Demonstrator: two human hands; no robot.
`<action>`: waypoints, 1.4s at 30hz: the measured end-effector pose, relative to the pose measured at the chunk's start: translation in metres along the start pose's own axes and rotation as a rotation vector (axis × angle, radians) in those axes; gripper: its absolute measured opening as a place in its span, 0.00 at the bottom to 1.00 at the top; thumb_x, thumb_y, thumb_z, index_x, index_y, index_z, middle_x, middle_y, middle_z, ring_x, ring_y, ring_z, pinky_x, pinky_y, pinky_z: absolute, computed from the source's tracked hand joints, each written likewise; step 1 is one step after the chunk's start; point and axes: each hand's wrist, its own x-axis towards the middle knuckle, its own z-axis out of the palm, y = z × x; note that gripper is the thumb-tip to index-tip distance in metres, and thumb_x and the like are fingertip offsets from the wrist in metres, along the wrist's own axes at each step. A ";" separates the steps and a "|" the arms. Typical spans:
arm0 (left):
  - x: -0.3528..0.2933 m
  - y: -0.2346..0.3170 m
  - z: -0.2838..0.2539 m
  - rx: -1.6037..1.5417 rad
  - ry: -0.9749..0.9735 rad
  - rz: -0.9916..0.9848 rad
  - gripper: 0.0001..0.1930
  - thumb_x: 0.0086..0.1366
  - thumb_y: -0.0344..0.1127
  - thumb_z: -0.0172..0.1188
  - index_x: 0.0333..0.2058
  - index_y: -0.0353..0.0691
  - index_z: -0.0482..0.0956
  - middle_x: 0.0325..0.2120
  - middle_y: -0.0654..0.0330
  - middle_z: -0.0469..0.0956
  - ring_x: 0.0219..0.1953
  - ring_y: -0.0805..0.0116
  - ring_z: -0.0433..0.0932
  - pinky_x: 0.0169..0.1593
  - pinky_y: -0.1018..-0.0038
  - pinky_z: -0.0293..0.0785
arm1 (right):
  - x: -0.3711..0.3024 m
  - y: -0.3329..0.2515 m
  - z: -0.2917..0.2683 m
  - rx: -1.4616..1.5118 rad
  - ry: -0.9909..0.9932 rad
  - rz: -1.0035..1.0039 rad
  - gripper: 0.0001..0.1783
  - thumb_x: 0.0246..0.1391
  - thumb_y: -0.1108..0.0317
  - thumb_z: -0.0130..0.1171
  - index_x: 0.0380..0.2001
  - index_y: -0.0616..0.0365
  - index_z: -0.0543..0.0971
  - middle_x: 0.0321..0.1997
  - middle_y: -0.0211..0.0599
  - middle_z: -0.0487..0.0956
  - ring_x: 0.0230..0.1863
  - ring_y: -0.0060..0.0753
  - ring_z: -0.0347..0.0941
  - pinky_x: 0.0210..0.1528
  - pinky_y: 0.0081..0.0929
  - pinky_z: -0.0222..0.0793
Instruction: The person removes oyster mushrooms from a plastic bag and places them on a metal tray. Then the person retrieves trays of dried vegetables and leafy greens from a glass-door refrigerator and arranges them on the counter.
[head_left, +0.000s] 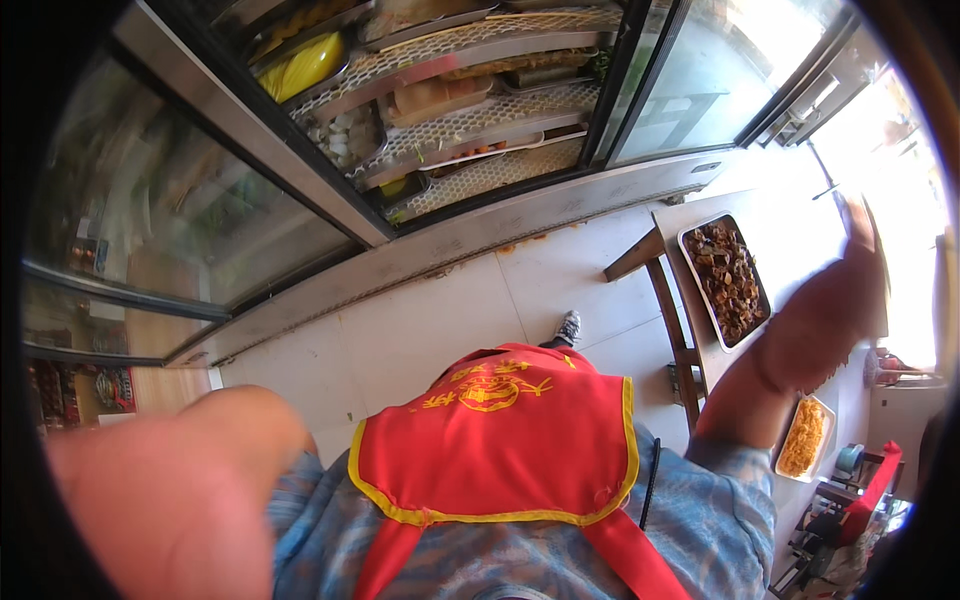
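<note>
While left hand [165,505] and right hand [862,238] grips blur beyond telling, 3 o'clock food tray [703,291] seems stiff: hold rims.

Daylight floods in at two o'clock; soft, dim glass toward ten.
The light burns out to white near the rim, bleaching the far end of the desk [785,220] and leaving glare on the glass door [690,105] between one and two o'clock. The right hand [860,225], toward three, is smeared and shaded; the left arm [165,500], at eight, is badly out of focus. The apron [500,445] at six looks sharper. Edges bow toward a black surround.
</note>
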 end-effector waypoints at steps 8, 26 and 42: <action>-0.253 -0.138 0.153 -0.557 0.078 -1.937 0.17 0.71 0.39 0.54 0.55 0.39 0.72 0.47 0.58 0.76 0.46 0.64 0.78 0.47 0.65 0.78 | -0.358 0.219 -0.096 -0.377 -1.674 1.216 0.27 0.55 0.49 0.57 0.53 0.53 0.78 0.54 0.47 0.79 0.57 0.54 0.74 0.59 0.45 0.69; -0.398 -0.515 0.316 -0.625 0.953 -2.340 0.42 0.65 0.49 0.58 0.66 0.24 0.51 0.64 0.41 0.61 0.64 0.43 0.65 0.63 0.48 0.68 | -0.306 0.330 -0.163 0.252 0.916 2.016 0.29 0.64 0.52 0.50 0.60 0.59 0.64 0.58 0.53 0.72 0.48 0.52 0.75 0.45 0.47 0.76; -0.454 -0.608 0.319 -0.884 1.306 -2.454 0.25 0.70 0.42 0.52 0.63 0.42 0.66 0.65 0.51 0.61 0.66 0.43 0.60 0.59 0.44 0.73 | -0.297 0.382 -0.169 0.309 1.954 1.321 0.17 0.63 0.68 0.46 0.52 0.66 0.65 0.52 0.56 0.70 0.50 0.61 0.72 0.50 0.61 0.75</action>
